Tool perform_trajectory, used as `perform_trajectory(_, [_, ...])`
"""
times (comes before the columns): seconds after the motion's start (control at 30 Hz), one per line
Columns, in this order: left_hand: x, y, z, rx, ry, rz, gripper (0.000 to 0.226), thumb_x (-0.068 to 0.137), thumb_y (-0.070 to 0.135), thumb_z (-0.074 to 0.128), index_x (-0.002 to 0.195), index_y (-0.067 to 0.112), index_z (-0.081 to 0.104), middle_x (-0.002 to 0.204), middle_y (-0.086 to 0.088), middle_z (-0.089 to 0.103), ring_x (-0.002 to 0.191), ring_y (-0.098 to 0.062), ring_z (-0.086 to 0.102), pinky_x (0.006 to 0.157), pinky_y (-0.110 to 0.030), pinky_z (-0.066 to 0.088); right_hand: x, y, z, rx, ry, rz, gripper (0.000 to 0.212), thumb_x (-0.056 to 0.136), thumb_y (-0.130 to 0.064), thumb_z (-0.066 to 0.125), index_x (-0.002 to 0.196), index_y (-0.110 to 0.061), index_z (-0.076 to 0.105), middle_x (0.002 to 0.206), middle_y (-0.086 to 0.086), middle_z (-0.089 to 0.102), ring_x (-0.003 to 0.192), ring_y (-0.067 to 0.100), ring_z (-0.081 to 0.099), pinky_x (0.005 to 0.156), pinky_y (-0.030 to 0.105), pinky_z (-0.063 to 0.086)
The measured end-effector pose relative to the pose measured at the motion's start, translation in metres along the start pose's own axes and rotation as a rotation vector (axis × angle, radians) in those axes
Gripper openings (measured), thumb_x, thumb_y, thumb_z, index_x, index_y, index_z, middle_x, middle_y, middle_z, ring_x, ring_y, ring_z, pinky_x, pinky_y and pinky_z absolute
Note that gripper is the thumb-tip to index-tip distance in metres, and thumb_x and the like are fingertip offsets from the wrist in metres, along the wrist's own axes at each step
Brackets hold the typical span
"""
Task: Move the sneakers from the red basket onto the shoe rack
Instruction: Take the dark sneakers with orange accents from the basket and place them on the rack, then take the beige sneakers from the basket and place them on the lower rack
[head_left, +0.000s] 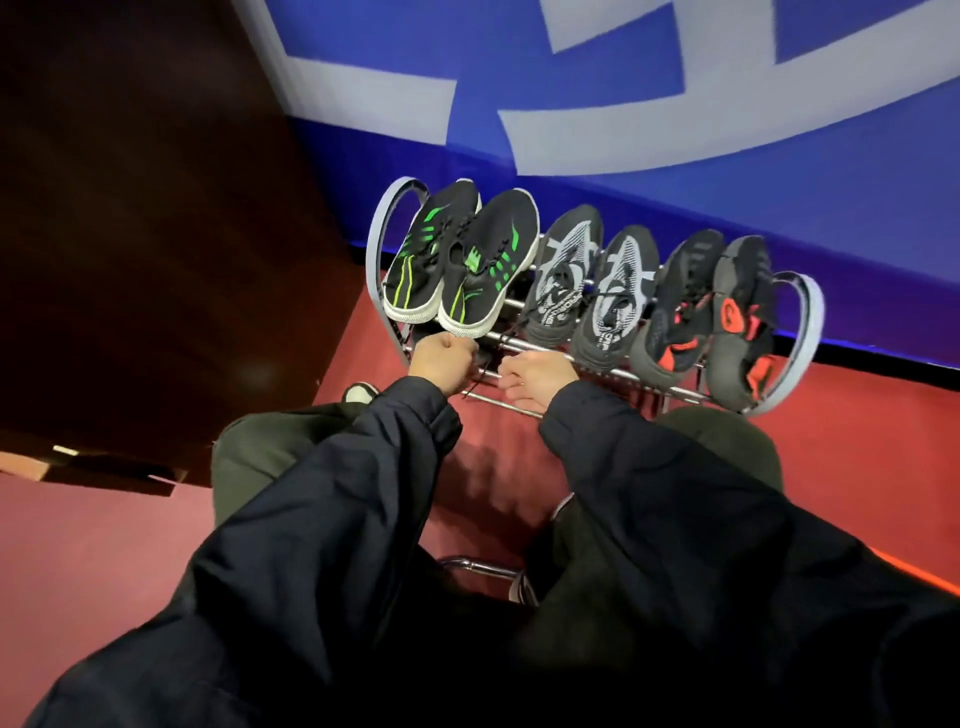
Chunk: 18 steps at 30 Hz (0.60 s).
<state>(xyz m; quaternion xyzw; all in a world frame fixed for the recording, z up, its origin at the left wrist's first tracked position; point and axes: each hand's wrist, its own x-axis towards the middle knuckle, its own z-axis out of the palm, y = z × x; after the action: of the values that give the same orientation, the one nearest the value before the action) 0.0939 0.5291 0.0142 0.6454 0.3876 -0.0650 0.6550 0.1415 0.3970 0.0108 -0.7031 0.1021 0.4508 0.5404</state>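
Note:
The metal shoe rack (618, 375) stands against the blue wall. Its top tier carries three pairs: black sneakers with green stripes (462, 260) on the left, black-and-white sneakers (587, 283) in the middle, and black sneakers with orange-red marks (711, 317) on the right. Under the green pair, on the lower tier, lies a dark sneaker (485, 358), mostly hidden, with its laces hanging down. My left hand (441, 361) is closed on its left side. My right hand (535, 376) curls over its right side. The red basket cannot be made out for certain.
A dark wooden cabinet (156, 234) rises at the left. The floor (104, 545) is red carpet. My knees in dark trousers flank the rack's front. A chrome bar (478, 566) shows between my arms, and an orange-red edge (924, 577) at the right.

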Motion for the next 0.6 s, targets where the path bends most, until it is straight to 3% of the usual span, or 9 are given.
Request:
perform_trajectory(0.13, [-0.041, 0.028, 0.02, 0.017, -0.04, 0.124, 0.019, 0.085, 0.01, 0.059, 0.067, 0.015, 0.059, 0.043, 0.007, 0.054, 0.05, -0.018, 0.047, 0.051, -0.023, 0.038, -0.051, -0.018, -0.017, -0.091, 0.052, -0.162, 0.026, 0.098, -0.019, 0.05, 0.072, -0.02, 0.053, 0.063, -0.001, 0.05, 0.049, 0.008, 0.04, 0.043, 0.016, 0.027])
perform_trajectory(0.3, [-0.082, 0.056, 0.065, 0.004, -0.206, 0.203, 0.016, 0.094, 0.02, 0.056, 0.079, 0.02, 0.06, 0.056, 0.01, 0.058, 0.05, -0.004, 0.054, 0.053, -0.021, 0.04, -0.105, -0.02, -0.079, -0.16, 0.116, -0.306, 0.019, 0.097, -0.023, 0.054, 0.08, -0.017, 0.061, 0.071, -0.002, 0.061, 0.053, 0.006, 0.05, 0.05, 0.018, 0.04])
perform_trajectory(0.47, [-0.113, 0.056, 0.138, 0.03, -0.369, 0.263, 0.014, 0.097, 0.016, 0.053, 0.084, 0.015, 0.056, 0.07, 0.001, 0.053, 0.053, -0.007, 0.049, 0.051, -0.022, 0.037, -0.152, 0.001, -0.153, -0.104, 0.241, -0.346, 0.02, 0.098, -0.024, 0.056, 0.08, -0.017, 0.064, 0.074, -0.001, 0.064, 0.054, 0.006, 0.052, 0.05, 0.017, 0.041])
perform_trajectory(0.6, [-0.143, 0.055, 0.207, 0.162, -0.487, 0.302, 0.013, 0.097, 0.017, 0.054, 0.089, 0.014, 0.063, 0.073, 0.002, 0.063, 0.062, -0.009, 0.057, 0.053, -0.021, 0.044, -0.185, 0.031, -0.206, -0.014, 0.356, -0.361, 0.02, 0.095, -0.023, 0.057, 0.078, -0.019, 0.065, 0.076, 0.0, 0.066, 0.057, 0.008, 0.054, 0.055, 0.02, 0.043])
